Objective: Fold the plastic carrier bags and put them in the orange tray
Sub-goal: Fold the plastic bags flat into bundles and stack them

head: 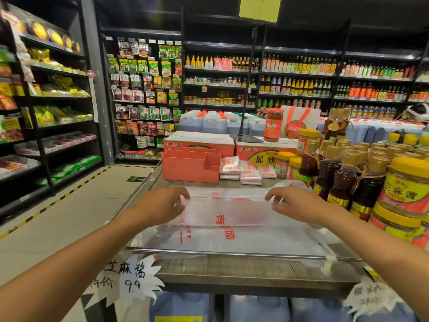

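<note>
A translucent white plastic carrier bag with red print lies flat on the display table, its far edge lifted and turned toward me. My left hand pinches that raised edge at the left, and my right hand pinches it at the right. The orange tray, with several compartments, stands at the back left of the table and looks empty from here. Several folded bags are stacked just right of the tray.
Jars and dark sauce bottles crowd the table's right side. Cardboard boxes and a sign stand sit behind the tray. A metal rail runs along the table's front edge. The aisle floor lies to the left.
</note>
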Available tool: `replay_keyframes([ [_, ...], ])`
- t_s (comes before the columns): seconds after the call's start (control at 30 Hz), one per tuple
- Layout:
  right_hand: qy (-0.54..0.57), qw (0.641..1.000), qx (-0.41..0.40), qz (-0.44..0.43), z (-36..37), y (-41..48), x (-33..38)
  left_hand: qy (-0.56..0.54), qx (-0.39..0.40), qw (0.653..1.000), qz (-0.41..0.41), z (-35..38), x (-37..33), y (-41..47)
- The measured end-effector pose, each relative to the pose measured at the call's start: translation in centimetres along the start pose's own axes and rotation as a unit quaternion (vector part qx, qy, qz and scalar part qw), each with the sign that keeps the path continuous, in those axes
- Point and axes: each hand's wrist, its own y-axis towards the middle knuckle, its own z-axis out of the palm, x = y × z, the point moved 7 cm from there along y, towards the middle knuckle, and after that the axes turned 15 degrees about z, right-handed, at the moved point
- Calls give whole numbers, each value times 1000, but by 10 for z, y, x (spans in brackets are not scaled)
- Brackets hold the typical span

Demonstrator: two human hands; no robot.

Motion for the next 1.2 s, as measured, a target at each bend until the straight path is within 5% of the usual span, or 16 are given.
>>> replay_keyframes([
  [0.43, -85, 996, -16, 39, 28, 22, 15, 116, 40, 992, -14, 21, -6, 0],
  [0.73, -144, 988, -43, -39, 32, 15, 55, 28, 60, 994, 92, 33, -39, 8],
  [0.97, 50, 980, 128, -142, 67, -21, 139, -57, 246, 962, 100, 78, -60, -3],
  [1.2, -31, 973, 207, -92, 87, -28, 115, -55, 279, 955, 86, 82, -58, -7],
])
